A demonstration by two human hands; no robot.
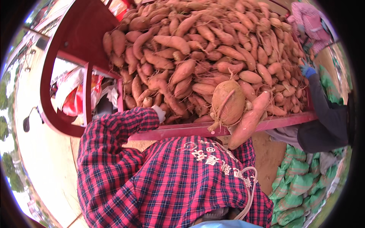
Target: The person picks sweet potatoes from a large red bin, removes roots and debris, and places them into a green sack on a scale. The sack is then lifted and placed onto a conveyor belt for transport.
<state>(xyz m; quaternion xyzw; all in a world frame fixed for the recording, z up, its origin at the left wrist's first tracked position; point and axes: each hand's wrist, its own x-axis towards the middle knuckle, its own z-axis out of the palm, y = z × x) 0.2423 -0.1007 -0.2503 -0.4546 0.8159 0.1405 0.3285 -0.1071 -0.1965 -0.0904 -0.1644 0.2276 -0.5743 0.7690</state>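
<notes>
Your left hand (161, 113), in a pale glove at the end of the plaid sleeve, sits at the near foot of the sweet potato heap (205, 49), pressed in among the roots just above the red rail (190, 130) of the cart — the fingers are buried, so you cannot tell whether they are closed or spread. Your right hand is hidden behind the two roots it carries: a big round sweet potato (228, 103) and a long one (249, 121) beside it, both held right over the rail, so that hand is evidently clamped on them, though the grip itself does not show. The risk is the slope: pull a root from the bottom and those stacked above may roll down over the rail. The long one hangs past the edge and could slip if the grip is thin. Room is tight on the right, where another person's dark sleeve (323, 114) and blue glove (307, 70) reach into the heap; green sacks (300, 182) crowd the ground below. The left side, past the cart's curved red frame (61, 60), looks more open.
</notes>
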